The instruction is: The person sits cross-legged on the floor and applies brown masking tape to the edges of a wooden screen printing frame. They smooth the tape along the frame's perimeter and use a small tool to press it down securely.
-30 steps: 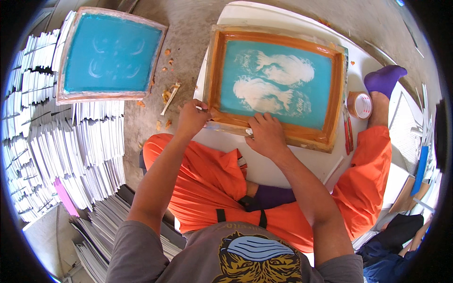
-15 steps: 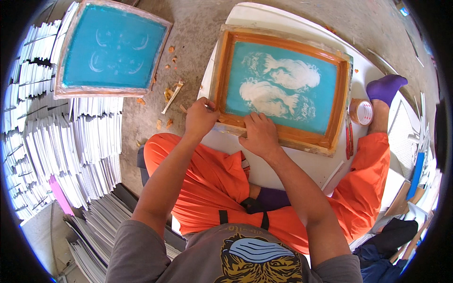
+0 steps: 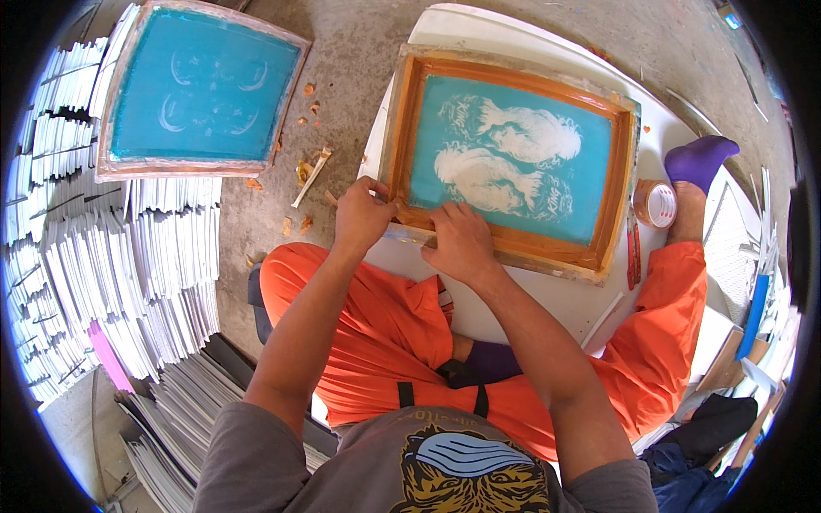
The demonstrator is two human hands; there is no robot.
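A wooden screen-printing frame (image 3: 513, 75) lies before me, its blue mesh (image 3: 432, 107) bearing two pale bearded-head designs. Brown tape (image 3: 547, 246) lines the inner edges of the wood. At the near-left corner, my left hand (image 3: 363, 218) has its fingertips pinched together; whatever is between them is too small to make out. My right hand (image 3: 462, 242) rests on the near side of the frame, fingers laid over the taped edge and thumb apart on the outer side. A roll of brown tape (image 3: 657, 203) and a red-handled cutting tool (image 3: 633, 252) sit right of the frame.
The frame lies on a white board (image 3: 547, 286) between my legs. Another blue screen (image 3: 205, 94) rests at the left on stacks of white sheets (image 3: 128, 256). Tape scraps and a pale strip (image 3: 312, 177) litter the concrete floor. My purple-socked foot (image 3: 699, 161) is at the right.
My right hand has slid slightly left along the near edge of the frame, toward my left hand. My left hand stays at the corner, nearly unmoved.
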